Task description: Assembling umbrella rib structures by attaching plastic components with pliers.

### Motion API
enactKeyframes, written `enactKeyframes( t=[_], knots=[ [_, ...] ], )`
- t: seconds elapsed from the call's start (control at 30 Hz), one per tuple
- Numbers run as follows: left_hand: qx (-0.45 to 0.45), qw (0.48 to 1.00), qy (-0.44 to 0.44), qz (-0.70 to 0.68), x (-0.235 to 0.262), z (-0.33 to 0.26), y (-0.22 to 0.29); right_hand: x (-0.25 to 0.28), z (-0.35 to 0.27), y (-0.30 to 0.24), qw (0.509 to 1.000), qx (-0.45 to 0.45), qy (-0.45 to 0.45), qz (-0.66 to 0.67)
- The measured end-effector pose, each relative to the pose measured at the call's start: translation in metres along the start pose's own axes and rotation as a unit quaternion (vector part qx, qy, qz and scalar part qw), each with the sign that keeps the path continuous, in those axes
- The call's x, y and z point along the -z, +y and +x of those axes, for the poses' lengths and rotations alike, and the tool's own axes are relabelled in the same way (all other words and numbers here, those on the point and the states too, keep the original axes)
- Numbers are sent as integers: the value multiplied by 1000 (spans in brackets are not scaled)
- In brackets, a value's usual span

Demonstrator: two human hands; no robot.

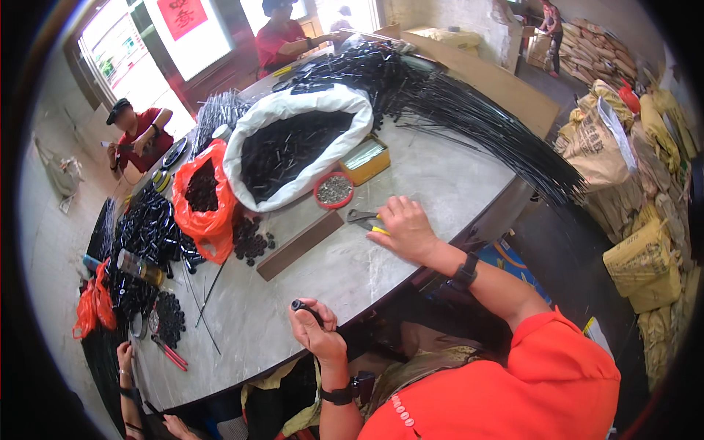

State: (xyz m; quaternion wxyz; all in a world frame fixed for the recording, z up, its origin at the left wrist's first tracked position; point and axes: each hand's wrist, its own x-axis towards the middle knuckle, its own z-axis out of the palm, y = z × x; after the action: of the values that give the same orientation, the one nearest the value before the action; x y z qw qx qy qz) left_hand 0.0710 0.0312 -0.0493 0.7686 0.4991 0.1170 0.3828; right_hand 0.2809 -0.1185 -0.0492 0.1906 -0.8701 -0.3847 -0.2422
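Note:
My left hand (323, 334), near the table's front edge, is closed round a short black cylindrical piece (305, 311) whose round end shows above the fingers. Farther right, over the tabletop, my right hand (405, 229) grips a pair of pincers (356, 215). Their dark metal head points left, and yellow handles show partly under my fingers. A long brown bar (301, 245) lies on the grey table (282, 312), left of the pincers. Just beyond it stands a red dish (334, 205) of small metal pieces, beside a yellow box (367, 161).
A white sack (233, 165) of black pieces and an orange bag (214, 233) stand farther back. Black rods (484, 121) overhang the right edge. Black tubes (147, 224) and red-handled pliers (172, 355) lie left. Co-workers sit across; another's hand (126, 358) is at lower left.

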Motion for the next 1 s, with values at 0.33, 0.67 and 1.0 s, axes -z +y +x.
enactKeyframes(
  t=[0.33,0.67,1.0],
  knots=[
    [-8,1000,14,-13,2,0,-1,-1,-1,-2,1000,-6,-12,6],
    [-14,1000,-1,-10,1,1,-7,2,0,-3,1000,-8,-20,6],
    [-20,1000,5,9,6,-1,-9,1,-1,-5,1000,-1,-24,3]
  ],
)
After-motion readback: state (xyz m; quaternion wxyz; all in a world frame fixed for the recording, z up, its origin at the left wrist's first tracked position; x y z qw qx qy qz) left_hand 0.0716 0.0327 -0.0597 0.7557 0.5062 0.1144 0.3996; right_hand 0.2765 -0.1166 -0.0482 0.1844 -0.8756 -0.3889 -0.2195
